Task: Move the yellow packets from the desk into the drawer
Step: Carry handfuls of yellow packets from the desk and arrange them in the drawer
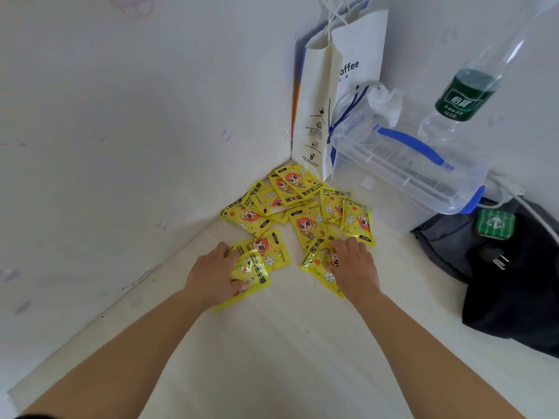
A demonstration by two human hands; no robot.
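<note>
Several yellow packets [305, 204] with a cartoon print lie scattered in the far corner of the pale desk [272, 343]. My left hand [214, 275] grips a couple of packets [251, 273] at the near left of the pile. My right hand [354, 267] presses down on another packet [317, 264] at the near right, fingers curled over it. No drawer is in view.
A white paper bag [329, 95] stands in the corner against the wall. A clear plastic box [408, 173] with blue latches sits to the right, a water bottle [462, 92] behind it. A dark bag [508, 267] with a green case and a plug lies at the right edge.
</note>
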